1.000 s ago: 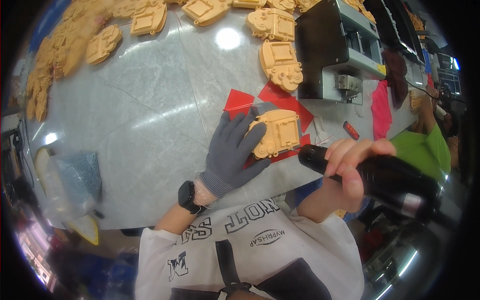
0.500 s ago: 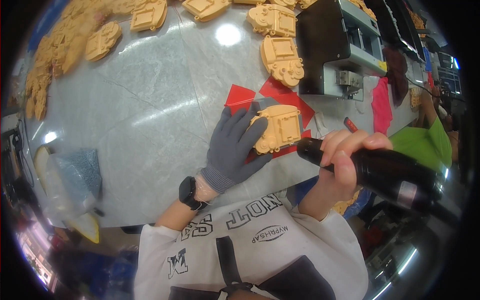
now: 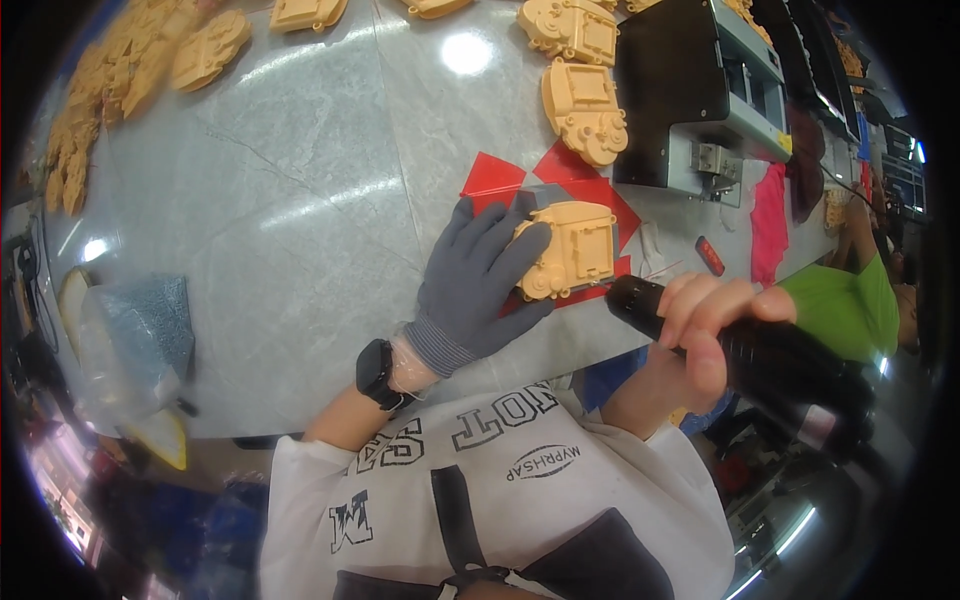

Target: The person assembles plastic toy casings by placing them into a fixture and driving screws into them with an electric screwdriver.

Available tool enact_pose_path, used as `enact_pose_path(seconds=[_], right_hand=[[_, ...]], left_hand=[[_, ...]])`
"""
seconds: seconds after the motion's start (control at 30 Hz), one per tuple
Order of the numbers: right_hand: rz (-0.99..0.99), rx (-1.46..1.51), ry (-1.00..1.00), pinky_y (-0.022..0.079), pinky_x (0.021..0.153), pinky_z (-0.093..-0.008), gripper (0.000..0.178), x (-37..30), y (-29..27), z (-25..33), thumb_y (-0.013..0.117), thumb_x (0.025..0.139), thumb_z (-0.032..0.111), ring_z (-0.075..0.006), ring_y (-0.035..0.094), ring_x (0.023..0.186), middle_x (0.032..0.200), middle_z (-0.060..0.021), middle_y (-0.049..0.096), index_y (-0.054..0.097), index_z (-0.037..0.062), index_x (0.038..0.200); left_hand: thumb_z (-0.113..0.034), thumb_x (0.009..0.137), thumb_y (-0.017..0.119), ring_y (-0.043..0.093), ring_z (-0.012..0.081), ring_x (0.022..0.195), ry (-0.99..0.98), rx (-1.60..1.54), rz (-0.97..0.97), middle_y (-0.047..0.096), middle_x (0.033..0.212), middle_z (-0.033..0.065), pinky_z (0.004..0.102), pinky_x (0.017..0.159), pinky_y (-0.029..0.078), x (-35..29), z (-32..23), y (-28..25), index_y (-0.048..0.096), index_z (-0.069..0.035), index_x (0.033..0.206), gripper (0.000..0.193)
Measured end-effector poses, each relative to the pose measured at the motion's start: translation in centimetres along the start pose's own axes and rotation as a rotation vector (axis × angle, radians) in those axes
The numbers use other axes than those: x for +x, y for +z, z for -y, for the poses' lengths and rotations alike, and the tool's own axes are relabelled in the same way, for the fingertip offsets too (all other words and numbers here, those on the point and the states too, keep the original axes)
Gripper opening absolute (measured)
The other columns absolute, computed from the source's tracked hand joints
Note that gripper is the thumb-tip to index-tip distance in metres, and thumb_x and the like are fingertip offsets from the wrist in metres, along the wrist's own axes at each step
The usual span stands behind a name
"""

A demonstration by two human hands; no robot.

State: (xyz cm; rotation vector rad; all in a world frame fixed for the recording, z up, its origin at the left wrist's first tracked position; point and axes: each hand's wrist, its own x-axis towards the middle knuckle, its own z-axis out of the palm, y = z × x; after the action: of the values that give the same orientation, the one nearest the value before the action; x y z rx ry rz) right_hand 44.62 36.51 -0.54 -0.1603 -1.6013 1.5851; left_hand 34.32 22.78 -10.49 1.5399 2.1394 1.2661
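My left hand [image 3: 480, 275], in a grey knit glove, grips the left side of a tan plastic housing [image 3: 584, 245]. A recessed rectangular pocket and rounded bosses show on the housing's upper face. Under it are a grey block [image 3: 544, 194] and red sheets [image 3: 610, 203] on the table. My bare right hand [image 3: 710, 320] is wrapped around a black electric screwdriver [image 3: 780, 360]. The tool lies tilted, its nose close to the housing's lower right corner; whether the bit touches is too small to tell.
More tan housings [image 3: 585, 110] stand along the far side, with a heap [image 3: 115, 75] at far left. A black and grey machine [image 3: 690, 100] is at right. Nearby lie a red-handled tool [image 3: 710, 255] and pink cloth [image 3: 769, 225]. A plastic bag [image 3: 145, 330] sits left. A person's green sleeve [image 3: 850, 305] shows right.
The view has shifted a little, so the table things appear moved right and up. The screwdriver's rear end has dipped slightly. Both hands keep their grip.
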Motion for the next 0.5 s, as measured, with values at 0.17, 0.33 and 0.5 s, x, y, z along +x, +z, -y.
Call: enact_pose_path(seconds=[0.17,0.33,0.5], right_hand=[[0.094,0.004,-0.026,0.04,0.059,-0.0295,0.045,-0.1,-0.4,0.0,0.058,0.075,0.001,-0.0144,0.048,0.054,0.067,-0.0042,0.047,0.04,0.009,0.116],[0.114,0.01,-0.024,0.039,0.055,-0.0299,0.045,-0.2,-0.9,0.1,0.06,0.075,0.001,-0.0152,0.049,0.052,0.067,-0.0047,0.048,0.038,0.0093,0.114],[0.253,0.108,-0.007,0.04,0.052,-0.0312,0.047,0.1,-2.6,-0.1,0.061,0.075,-0.001,-0.017,0.051,0.051,0.067,-0.0061,0.05,0.035,0.0087,0.113]], left_hand=[[-0.028,0.068,0.071,0.047,0.0369,0.106,0.001,0.012,-0.017,0.048,0.119,0.0191,0.0548,0.098,0.03,0.0,0.0,0.1,0.044,-0.005,0.124,0.067],[-0.029,0.067,0.071,0.048,0.0363,0.106,-0.003,0.013,-0.017,0.048,0.117,0.0182,0.0548,0.098,0.03,0.0,-0.1,0.1,0.045,-0.005,0.124,0.067],[-0.025,0.063,0.077,0.048,0.0378,0.114,-0.06,-0.003,0.004,0.052,0.12,0.016,0.0535,0.104,0.027,-0.2,-0.4,-0.1,0.046,-0.008,0.125,0.072]])
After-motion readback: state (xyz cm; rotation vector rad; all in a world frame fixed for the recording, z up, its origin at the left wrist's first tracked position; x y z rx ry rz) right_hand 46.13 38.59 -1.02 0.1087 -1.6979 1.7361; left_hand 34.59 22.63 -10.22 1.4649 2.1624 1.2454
